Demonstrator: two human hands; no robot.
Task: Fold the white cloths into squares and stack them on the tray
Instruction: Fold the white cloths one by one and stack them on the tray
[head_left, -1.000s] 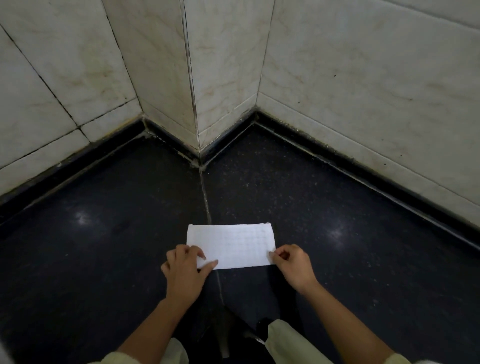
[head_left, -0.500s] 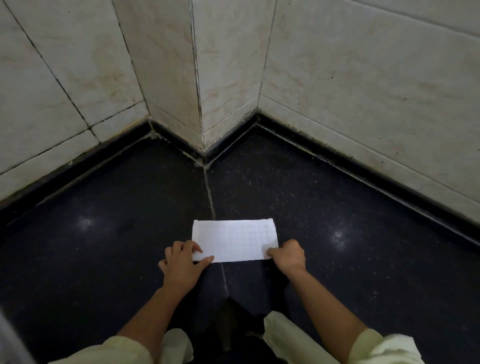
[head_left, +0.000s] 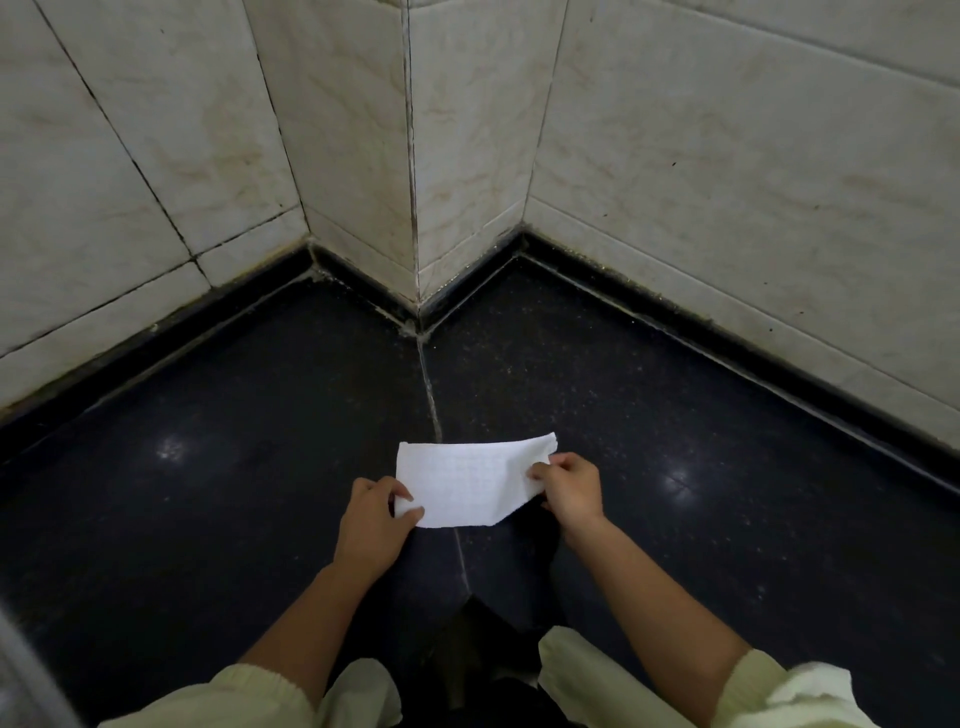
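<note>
Here, the left hand (head_left: 371, 519) pinches the near-left corner of the white cloth (head_left: 467, 486) between thumb and fingers. The right hand (head_left: 569, 491) has its fingers curled round the cloth's right end and holds that end raised and crumpled off the floor. Between the two hands the cloth is a long rectangle, not a square. It looks doubled over once, though the layers cannot be counted. I judge the fold to be about half done: the right end seems ready to be carried across to the left to make the square.

No tray and no stack show anywhere in view, so the stacking is still to come and the count of finished cloths cannot be told. A pale, nubby bit of fabric (head_left: 815, 693) by the right sleeve may be another cloth, but that is unclear.

The cloth is thin and limp, with a faint waffle grid pressed into its weave and soft, slightly ragged edges. It lies on a dark, polished, speckled stone floor (head_left: 260, 493) crossed by a grey grout seam (head_left: 431, 395). A black skirting (head_left: 727, 364) runs below cream, marble-veined wall tiles (head_left: 727, 182), which are stained along the joints.
</note>
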